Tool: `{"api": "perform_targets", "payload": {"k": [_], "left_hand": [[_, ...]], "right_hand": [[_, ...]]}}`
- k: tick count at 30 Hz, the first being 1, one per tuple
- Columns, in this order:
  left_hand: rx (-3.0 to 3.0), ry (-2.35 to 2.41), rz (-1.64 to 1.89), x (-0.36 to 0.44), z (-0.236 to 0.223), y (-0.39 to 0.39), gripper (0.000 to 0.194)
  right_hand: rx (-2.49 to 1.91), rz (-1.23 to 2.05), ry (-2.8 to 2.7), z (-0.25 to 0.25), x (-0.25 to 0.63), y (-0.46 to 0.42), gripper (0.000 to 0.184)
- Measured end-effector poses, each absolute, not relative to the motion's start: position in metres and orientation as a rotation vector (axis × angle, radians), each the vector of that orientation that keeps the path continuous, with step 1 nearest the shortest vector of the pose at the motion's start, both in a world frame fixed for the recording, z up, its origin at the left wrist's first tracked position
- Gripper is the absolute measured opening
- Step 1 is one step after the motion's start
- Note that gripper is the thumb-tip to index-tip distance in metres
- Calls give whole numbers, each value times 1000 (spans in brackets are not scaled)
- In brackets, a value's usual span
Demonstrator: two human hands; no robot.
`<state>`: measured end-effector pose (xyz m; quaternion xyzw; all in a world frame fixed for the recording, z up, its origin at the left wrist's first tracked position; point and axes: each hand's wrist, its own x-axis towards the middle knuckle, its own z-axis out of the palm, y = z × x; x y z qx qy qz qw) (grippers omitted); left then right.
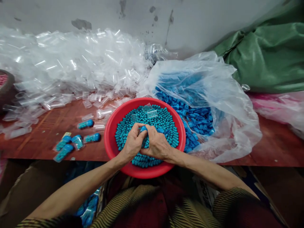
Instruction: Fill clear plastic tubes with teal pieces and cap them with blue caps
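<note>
Red basin (109,134) on table (40,148); stained wall (106,14)

Beads (166,118) in basin (109,133); tubes (83,63) left, caps (200,118) right (partly in bag (230,98))

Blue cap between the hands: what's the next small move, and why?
Probably press the blue cap home: the left hand and right hand both close around it over the red bowl, and the bead-filled tubes on the table wear such caps.
</note>
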<state>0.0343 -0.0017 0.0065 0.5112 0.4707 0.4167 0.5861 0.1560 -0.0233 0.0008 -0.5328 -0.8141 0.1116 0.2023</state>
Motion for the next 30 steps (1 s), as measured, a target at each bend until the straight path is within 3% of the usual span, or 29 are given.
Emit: {"api": "perform_targets", "payload": {"k": [7, 15, 23, 30], "left_hand": [[1326, 1183, 1082, 41, -3, -2, 15], [1408, 1161, 934, 30, -2, -5, 22], [1537, 1184, 832, 32, 12, -6, 13], [1599, 1251, 758, 35, 18, -13, 10]], "right_hand": [[-1481, 311, -2328, -1, 159, -18, 74], [-1447, 686, -2317, 16, 163, -19, 70], [-1517, 296, -2464, 17, 163, -19, 62], [-1324, 245, -2603, 17, 174, -12, 57]]}}
